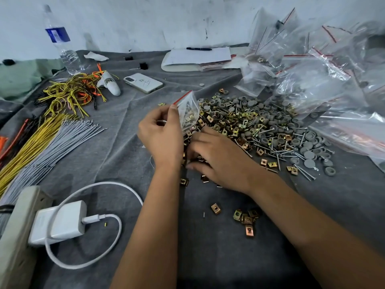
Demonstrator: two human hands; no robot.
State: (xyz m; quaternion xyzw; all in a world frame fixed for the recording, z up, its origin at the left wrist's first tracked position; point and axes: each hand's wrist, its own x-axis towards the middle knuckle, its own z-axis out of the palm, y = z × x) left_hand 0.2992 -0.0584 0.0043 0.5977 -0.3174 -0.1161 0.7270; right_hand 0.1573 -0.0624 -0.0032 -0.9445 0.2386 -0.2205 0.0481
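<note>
L hand (160, 136) pinches zip bag (188, 110) | R hand (216, 157) curled on clips (218, 122)

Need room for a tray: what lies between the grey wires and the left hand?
Head view: bare, wrinkled grey cloth between the grey wires and the left hand.

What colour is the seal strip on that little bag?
Red seal strip on the bag; head view.

- Soft, even, cool light; the scene is fairly bright.
- A faint shadow lies under the right hand (218, 159) on the counter (125, 147).
- White glare streaks the plastic bags (325, 80).
- Wide-angle bending at the edges; the power strip (16, 236) looks soft.
</note>
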